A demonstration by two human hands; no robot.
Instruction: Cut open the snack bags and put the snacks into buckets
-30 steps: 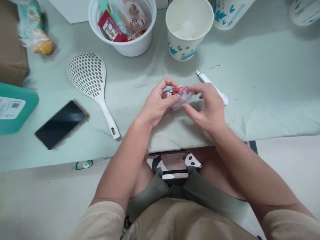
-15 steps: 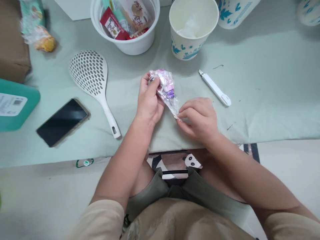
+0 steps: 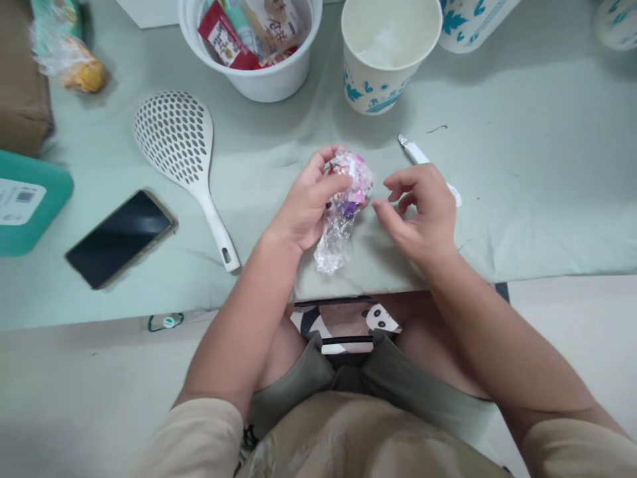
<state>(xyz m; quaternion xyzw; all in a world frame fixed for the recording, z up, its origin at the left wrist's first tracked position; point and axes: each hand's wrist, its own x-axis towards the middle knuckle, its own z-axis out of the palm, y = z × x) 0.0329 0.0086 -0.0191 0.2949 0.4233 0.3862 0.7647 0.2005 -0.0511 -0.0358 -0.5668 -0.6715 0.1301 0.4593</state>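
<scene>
The right hand (image 3: pixel 423 209), no longer pinching the tail of the clear packet (image 3: pixel 359 174) as it did half a second ago, is just beside it, thumb and fingers spread; the left hand (image 3: pixel 306 206) pinches the packet between thumb and fingers, over the table (image 3: pixel 537 212) near its front edge; both hands angle inward; the green jug (image 3: pixel 57 206) bears a barcode label (image 3: pixel 20 202), its writing illegible.
</scene>
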